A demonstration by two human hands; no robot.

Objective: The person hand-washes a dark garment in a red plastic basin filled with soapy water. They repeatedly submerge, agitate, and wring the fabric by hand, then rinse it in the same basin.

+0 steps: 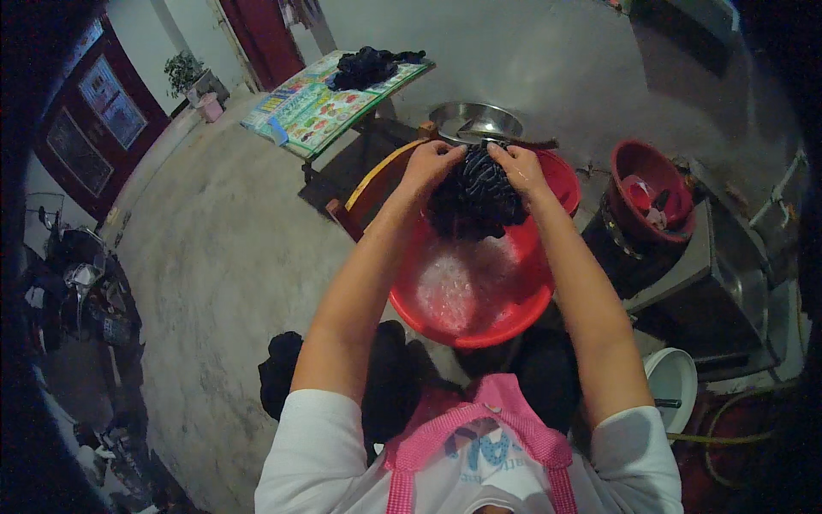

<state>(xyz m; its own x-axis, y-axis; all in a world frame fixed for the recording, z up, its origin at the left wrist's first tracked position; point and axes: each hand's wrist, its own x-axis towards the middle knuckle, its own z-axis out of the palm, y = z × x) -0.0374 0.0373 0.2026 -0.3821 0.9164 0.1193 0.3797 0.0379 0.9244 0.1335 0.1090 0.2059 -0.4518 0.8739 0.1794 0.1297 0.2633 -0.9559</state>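
Note:
Between both hands hangs a dark, wet, wrinkled cloth (481,186), held up by its top edge. My left hand (433,164) pinches its upper left corner, and my right hand (519,168) grips the upper right. Below it stands a red plastic basin (472,337) containing water with whitish suds (449,289). The cloth's lower end hangs over the basin; whether it touches the water, I cannot tell. Past the basin's far rim sits a shallow steel bowl (478,115).
A low table with a printed top (334,112) bears a bundled dark cloth (369,67). Beside the basin is a wooden chair (385,173). At right, a red tub (652,193) holding small items rests on a dark container (626,250). A white bucket (671,389) stands nearer me.

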